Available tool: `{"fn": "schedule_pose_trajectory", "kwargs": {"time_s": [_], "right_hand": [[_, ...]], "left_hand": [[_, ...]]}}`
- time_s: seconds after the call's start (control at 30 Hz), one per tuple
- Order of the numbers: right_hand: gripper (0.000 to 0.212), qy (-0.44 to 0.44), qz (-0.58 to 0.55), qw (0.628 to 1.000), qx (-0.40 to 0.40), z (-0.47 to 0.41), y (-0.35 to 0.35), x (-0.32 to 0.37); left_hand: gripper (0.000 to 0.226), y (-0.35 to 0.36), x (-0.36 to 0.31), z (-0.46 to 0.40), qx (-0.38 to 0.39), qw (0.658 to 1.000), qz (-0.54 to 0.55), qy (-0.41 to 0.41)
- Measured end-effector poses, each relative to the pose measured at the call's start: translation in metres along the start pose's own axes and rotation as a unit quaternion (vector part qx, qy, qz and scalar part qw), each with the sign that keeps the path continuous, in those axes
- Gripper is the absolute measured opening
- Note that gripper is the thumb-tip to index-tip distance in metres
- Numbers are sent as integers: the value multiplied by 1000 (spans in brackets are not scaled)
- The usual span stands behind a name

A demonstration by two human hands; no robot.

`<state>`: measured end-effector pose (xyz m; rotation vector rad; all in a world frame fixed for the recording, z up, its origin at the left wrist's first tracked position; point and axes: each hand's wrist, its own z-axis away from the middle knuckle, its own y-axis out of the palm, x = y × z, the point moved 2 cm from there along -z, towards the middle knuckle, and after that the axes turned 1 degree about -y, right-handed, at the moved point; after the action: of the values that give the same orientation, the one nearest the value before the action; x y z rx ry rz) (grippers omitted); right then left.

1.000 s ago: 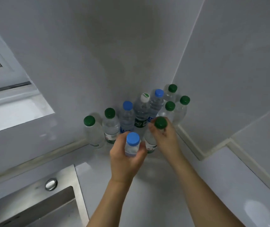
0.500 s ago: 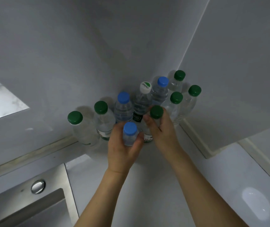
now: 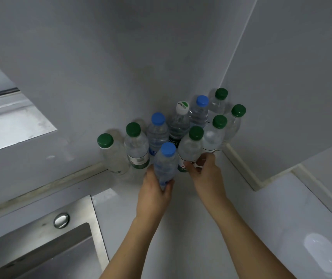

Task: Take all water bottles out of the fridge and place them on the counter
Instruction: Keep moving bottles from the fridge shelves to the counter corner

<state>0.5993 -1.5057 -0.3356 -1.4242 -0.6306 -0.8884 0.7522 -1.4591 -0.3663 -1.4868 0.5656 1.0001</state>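
Several clear water bottles with green, blue and white caps stand clustered in the back corner of the white counter [image 3: 191,214]. My left hand [image 3: 155,190] grips the lower body of a blue-capped bottle [image 3: 166,162] at the front of the cluster. My right hand [image 3: 205,174] holds the base of a green-capped bottle [image 3: 191,148] right beside it. Both bottles stand upright against the others. The fridge is out of view.
A steel sink [image 3: 40,254] with a round button [image 3: 61,220] lies at the lower left. Grey walls [image 3: 120,67] close the corner behind the bottles. A window sill [image 3: 10,121] sits at the left. A raised counter ledge [image 3: 261,182] runs at the right.
Both hands have slid down from near the caps to the lower bodies of their bottles, which now stand lower and closer to the cluster. The view shifted.
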Motion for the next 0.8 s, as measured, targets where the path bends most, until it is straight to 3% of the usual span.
{"fn": "schedule_pose_trajectory", "kwargs": {"time_s": [0.43, 0.6, 0.8], "right_hand": [[26, 40, -7, 999, 10, -5, 12, -15], [55, 91, 54, 992, 70, 7, -2, -16], [63, 104, 85, 990, 46, 58, -66, -12]], "left_hand": [[56, 22, -6, -23, -26, 999, -2, -29], [50, 15, -10, -20, -9, 997, 33, -74], [67, 10, -30, 26, -12, 989, 13, -148]]}}
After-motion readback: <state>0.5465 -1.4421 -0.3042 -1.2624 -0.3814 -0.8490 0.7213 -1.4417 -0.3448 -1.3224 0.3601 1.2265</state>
